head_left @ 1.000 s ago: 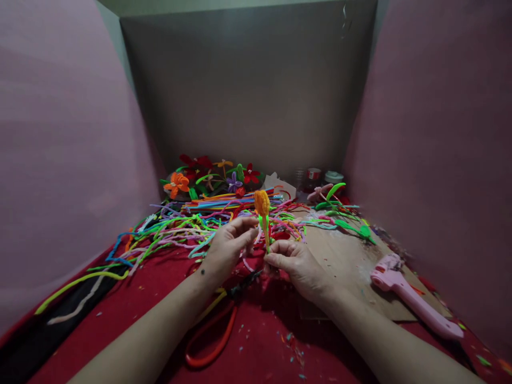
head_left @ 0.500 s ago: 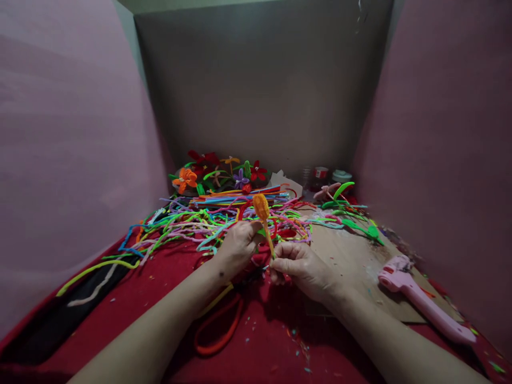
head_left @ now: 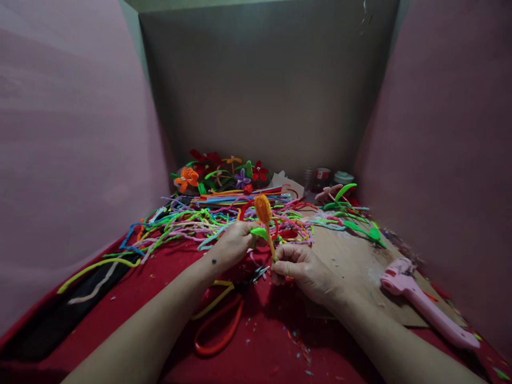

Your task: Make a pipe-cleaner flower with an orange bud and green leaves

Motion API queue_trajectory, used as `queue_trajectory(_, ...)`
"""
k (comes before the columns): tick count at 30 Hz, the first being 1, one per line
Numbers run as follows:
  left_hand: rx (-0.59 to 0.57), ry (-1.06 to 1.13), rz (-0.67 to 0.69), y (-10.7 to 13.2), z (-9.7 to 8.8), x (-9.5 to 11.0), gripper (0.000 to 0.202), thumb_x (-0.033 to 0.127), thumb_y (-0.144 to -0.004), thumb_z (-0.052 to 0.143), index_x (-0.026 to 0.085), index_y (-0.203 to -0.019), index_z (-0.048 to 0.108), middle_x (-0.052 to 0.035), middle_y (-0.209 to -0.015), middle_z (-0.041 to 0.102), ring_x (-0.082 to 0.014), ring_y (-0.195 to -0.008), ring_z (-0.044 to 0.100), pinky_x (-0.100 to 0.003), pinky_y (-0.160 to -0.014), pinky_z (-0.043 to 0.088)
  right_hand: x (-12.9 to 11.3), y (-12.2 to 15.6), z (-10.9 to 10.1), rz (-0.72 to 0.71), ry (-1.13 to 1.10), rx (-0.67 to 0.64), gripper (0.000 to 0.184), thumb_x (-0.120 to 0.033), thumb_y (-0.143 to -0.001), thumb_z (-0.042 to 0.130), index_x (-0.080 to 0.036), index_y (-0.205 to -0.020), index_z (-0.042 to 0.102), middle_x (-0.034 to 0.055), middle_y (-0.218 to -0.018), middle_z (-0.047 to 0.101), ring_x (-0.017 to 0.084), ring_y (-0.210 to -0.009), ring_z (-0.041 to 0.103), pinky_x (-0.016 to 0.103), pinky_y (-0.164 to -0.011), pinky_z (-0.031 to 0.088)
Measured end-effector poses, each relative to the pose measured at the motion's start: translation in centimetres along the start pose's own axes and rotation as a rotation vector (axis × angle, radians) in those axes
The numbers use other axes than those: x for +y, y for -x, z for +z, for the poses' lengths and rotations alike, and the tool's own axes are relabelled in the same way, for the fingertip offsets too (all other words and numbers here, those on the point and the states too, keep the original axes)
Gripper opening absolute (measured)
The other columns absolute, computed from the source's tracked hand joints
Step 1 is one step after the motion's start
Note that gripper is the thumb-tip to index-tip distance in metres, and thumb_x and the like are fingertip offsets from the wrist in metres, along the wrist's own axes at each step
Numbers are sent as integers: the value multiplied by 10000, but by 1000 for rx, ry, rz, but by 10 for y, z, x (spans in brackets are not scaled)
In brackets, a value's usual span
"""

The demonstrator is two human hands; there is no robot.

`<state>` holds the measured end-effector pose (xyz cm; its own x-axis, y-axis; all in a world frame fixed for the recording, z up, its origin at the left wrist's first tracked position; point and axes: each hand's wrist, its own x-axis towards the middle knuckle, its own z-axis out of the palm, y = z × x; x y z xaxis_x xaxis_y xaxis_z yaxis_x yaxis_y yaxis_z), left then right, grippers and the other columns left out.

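Note:
An orange pipe-cleaner flower bud (head_left: pixel 263 209) stands upright on its orange stem (head_left: pixel 271 239) in front of me. My right hand (head_left: pixel 298 268) pinches the stem's lower end between thumb and fingers. Just left of the stem, my left hand (head_left: pixel 234 245) has its fingers closed on a green pipe-cleaner leaf (head_left: pixel 260 233), whose tip shows beyond them. Whether the leaf is joined to the stem I cannot tell. Below my hands lie scissors with a large red handle (head_left: pixel 212 349), partly hidden by my left arm.
Loose coloured pipe cleaners (head_left: pixel 188 229) spread behind my hands, with finished flowers (head_left: pixel 186 180) further back. A pink glue gun (head_left: pixel 424 301) lies on a cardboard sheet (head_left: pixel 344 266) at the right. Jars (head_left: pixel 343 177) stand by the back wall. Pink walls rise on both sides.
My left hand has drawn slightly left and away from the stem, and more of the green leaf shows. My right hand keeps its hold on the stem.

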<state>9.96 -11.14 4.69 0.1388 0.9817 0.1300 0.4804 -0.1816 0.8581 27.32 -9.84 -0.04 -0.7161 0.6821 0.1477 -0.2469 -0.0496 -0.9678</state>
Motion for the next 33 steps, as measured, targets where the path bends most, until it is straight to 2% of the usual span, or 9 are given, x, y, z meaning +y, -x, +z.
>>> queue_trajectory(3,126,-144,-11,-4,-6,-6,155,223,-688,490,149,-628,612,21,-578,583,-118,-571,500,-203,-527,372,-1,0,0,-1,-1,3,132,-204,-685,642,-155,-629,534,-27,-537,564,83,-495,471,224,-516,342)
queue_trajectory(6,121,-89,-78,-7,-9,-13,174,266,-697,514,137,-635,613,2,-583,603,-116,-543,512,-199,-490,361,-2,0,0,0,-10,11,130,-202,-690,636,-157,-629,531,-23,-533,577,81,-488,471,219,-508,339)
queue_trajectory(10,-32,338,-327,-9,-8,-20,162,251,-687,559,100,-666,613,-68,-618,645,-140,-520,573,-213,-450,399,-3,0,-1,-19,-2,30,133,-211,-689,643,-156,-624,542,-25,-533,573,80,-494,472,217,-511,345)
queue_trajectory(12,-83,566,-367,-8,-7,-22,156,252,-683,590,99,-704,611,-87,-642,648,-162,-546,602,-211,-416,406,-3,-1,-1,-42,3,44,136,-214,-687,649,-156,-616,549,-26,-536,568,80,-501,474,218,-519,354)
queue_trajectory(15,-172,711,-281,-4,-3,-18,142,224,-675,630,114,-763,610,-51,-645,622,-124,-496,564,-188,-377,387,-4,-2,-2,-65,-5,68,142,-230,-696,644,-155,-609,560,-20,-540,579,82,-499,485,220,-517,359)
queue_trajectory(19,-273,696,-159,4,9,-8,133,196,-671,649,111,-770,623,-12,-625,585,-60,-451,480,-183,-437,382,-7,-3,-1,-40,-37,140,187,-253,-668,668,-149,-565,550,-29,-503,559,68,-459,456,215,-488,333)
queue_trajectory(25,-137,496,-39,5,25,-5,177,251,-666,661,97,-753,646,-11,-580,582,-99,-499,516,-229,-513,383,-2,-4,-1,-2,-9,189,207,-305,-654,686,-137,-596,580,-28,-485,559,60,-428,427,205,-450,302)
queue_trajectory(30,-68,504,-27,6,27,-2,159,242,-627,688,111,-691,624,10,-563,558,-97,-503,498,-229,-512,378,6,-7,-2,-16,-88,178,190,-289,-657,696,-135,-627,589,-25,-501,575,62,-430,448,205,-457,320)
queue_trajectory(33,-87,543,-30,6,28,-4,139,247,-671,658,117,-710,628,5,-582,567,-92,-498,492,-224,-501,369,7,-9,-3,-9,-159,136,178,-270,-667,697,-134,-631,589,-22,-506,584,60,-430,467,197,-448,323)
